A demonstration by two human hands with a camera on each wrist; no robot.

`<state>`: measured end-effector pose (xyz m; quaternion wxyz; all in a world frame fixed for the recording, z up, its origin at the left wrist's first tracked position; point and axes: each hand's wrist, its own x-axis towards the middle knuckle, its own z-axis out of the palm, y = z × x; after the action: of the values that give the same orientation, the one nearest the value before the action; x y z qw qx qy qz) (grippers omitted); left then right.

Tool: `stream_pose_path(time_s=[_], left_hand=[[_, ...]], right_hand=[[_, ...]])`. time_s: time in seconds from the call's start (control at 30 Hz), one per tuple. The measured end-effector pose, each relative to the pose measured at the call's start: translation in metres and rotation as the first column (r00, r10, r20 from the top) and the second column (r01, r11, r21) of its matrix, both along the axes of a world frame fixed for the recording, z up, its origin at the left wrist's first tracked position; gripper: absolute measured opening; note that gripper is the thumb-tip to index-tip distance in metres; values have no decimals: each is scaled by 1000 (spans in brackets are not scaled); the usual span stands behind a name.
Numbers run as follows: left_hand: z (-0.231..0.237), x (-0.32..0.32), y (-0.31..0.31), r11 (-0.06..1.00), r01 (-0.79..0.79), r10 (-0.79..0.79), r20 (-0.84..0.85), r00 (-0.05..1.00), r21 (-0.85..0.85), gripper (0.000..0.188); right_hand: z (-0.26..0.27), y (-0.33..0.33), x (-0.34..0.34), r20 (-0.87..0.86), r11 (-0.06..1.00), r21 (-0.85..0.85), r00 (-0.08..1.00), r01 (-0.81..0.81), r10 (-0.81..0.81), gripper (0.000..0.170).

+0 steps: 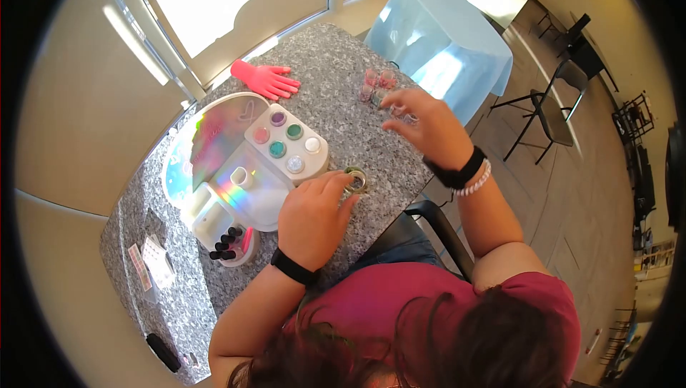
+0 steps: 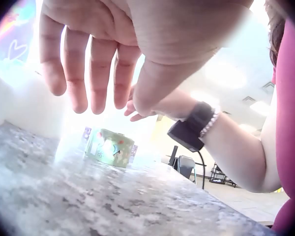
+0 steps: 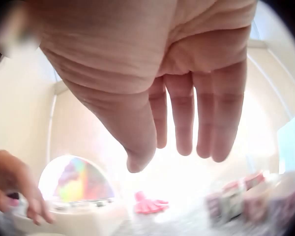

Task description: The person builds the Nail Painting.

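Note:
My left hand (image 1: 314,218) hovers with relaxed fingers beside a small green roll (image 1: 355,180) on the granite table; in the left wrist view the patterned green roll (image 2: 110,147) sits below and beyond the fingertips, apart from them. My right hand (image 1: 429,125) is raised over the table's right side, fingers loosely extended, holding nothing. Near its fingertips stand several small clear containers with pink contents (image 1: 370,77), blurred in the right wrist view (image 3: 255,206). Left of the roll lies a white tray of colored pots (image 1: 312,163).
A pink hand model (image 1: 266,79) lies at the table's back. The holographic case (image 1: 214,138), black-capped bottles (image 1: 227,244) and sheets (image 1: 156,262) are at the left. Beyond the right edge stand a blue-covered table (image 1: 450,38) and a folding chair (image 1: 550,106).

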<state>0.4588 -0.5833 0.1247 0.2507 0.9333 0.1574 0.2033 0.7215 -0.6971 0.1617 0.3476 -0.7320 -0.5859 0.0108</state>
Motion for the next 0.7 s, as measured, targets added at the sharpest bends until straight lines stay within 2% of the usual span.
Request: stream_pose_path(time_s=[0.03,0.07,0.1,0.13,0.17,0.23,0.3,0.4,0.53,0.6,0.63,0.7], left_hand=[[-1,0,-1,997,76,-78,52,996,30,41],[-3,0,-2,997,77,-79,51,996,32,41],[-4,0,-3,984,160,-162,15,987,72,49],[-6,1,-4,964,243,-242,-23,970,108,58],[-9,0,-7,964,241,-240,-24,970,113,58],[-15,-3,-11,964,252,-235,-175,956,86,65],[-15,-3,-11,964,244,-225,-167,960,104,65],[-12,-5,-10,969,223,-206,-159,966,103,64],[-10,-7,-6,978,193,-185,-107,977,76,55],[-5,-8,-3,984,163,-159,-46,986,73,51],[-1,-8,0,988,133,-135,16,991,72,47],[6,-9,6,996,83,-86,67,994,46,44]], right_hand=[[-1,4,20,81,998,26,995,62,-64,30],[-3,7,41,105,994,-15,989,105,-103,31],[-11,15,64,90,979,-90,981,181,-173,34],[-16,22,83,89,980,-87,981,181,-173,34],[-21,29,99,43,976,-143,986,164,-159,37],[-26,43,115,-6,971,-193,989,144,-148,40],[-32,55,123,-63,968,-245,995,54,-72,46],[-43,69,138,-58,964,-262,998,-37,22,50],[-45,70,142,-84,949,-314,994,35,-64,48],[-26,61,124,-69,950,-275,983,148,-173,51],[-22,56,116,-27,957,-242,985,160,-172,50],[-7,45,86,-58,970,-217,990,112,-127,48]])
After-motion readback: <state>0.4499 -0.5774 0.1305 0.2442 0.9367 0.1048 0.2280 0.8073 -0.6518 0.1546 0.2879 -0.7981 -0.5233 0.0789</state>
